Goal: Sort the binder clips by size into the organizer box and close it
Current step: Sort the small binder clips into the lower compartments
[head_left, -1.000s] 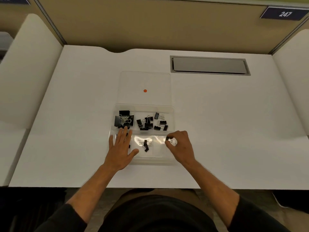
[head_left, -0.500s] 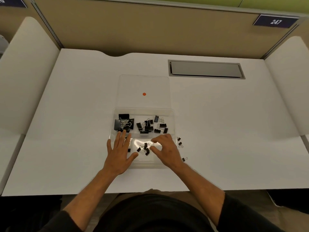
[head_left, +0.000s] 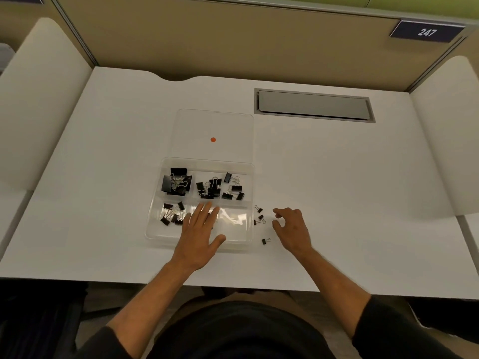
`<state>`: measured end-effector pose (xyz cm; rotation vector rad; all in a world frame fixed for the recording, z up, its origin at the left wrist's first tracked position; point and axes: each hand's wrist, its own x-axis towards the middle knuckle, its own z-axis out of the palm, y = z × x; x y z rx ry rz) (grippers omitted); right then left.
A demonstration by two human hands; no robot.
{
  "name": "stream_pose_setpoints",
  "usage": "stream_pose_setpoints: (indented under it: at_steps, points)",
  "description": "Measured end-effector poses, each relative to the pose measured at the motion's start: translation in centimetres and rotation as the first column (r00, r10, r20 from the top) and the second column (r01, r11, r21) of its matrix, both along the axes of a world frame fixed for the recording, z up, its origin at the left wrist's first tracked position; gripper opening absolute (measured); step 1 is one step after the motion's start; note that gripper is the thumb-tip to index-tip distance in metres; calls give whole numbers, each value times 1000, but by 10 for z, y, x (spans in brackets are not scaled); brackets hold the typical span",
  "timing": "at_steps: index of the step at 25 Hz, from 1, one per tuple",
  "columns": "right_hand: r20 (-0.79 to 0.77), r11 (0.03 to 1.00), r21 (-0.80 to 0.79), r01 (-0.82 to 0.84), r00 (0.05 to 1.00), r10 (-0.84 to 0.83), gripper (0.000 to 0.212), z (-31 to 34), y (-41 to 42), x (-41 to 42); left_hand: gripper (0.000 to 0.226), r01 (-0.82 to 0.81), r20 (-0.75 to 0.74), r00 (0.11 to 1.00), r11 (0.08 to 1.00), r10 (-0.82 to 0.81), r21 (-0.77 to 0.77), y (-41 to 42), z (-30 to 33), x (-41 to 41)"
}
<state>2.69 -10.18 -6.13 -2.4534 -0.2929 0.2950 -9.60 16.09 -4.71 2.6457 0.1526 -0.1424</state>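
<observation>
organizer box [head_left: 155, 230]: clear glossy plastic | desk [head_left: 337, 190]: matt white | binder clips [head_left: 177, 181]: black metal

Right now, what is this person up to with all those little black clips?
A person is sorting binder clips by size into a clear organizer box on a white desk. The left hand lies flat over the box's near compartments. The right hand, open and empty, hovers beside three small clips lying loose on the desk just right of the box. The lid is open.
</observation>
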Motion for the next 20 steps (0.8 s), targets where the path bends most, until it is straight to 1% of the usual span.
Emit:
stream_pose_setpoints:
  at_steps: [2, 4, 7, 9, 10, 12, 15, 17, 20]
  points:
    - [-25, 989, -68, -130, 991, 129, 38, -5, -10, 9, 73, -25, -11, 1000, 999, 25, -26, -17, 6, -2]
    - [-58, 952, -127, -277, 961, 272, 44, -7, -10, 20, 72, -62, -4, 998, 998, 62, -33, -30, 11, -5]
    - [-84, 842, -232, -488, 872, 482, 48, -9, 0, 38, 70, -130, 23, 991, 991, 131, -25, -41, 15, -13]
    - [-86, 749, -330, -575, 808, 583, 49, -14, 7, 44, 70, -173, 32, 984, 985, 173, -14, -45, 16, -19]
    - [-76, 717, -368, -592, 788, 611, 49, -18, 8, 45, 70, -192, 35, 981, 981, 192, -11, -48, 16, -22]
    - [-23, 707, -405, -580, 780, 626, 47, -24, 7, 46, 69, -224, 45, 974, 975, 224, -12, -53, 16, -26]
    - [46, 756, -404, -515, 814, 579, 37, -27, -4, 48, 67, -216, 57, 975, 976, 216, -9, -61, 13, -24]
    - [57, 800, -370, -472, 848, 527, 26, -30, -20, 49, 65, -181, 61, 982, 983, 180, 4, -67, 11, -18]
    - [60, 823, -369, -433, 872, 486, 10, -29, -42, 45, 62, -150, 69, 987, 989, 148, 18, -76, 11, -4]
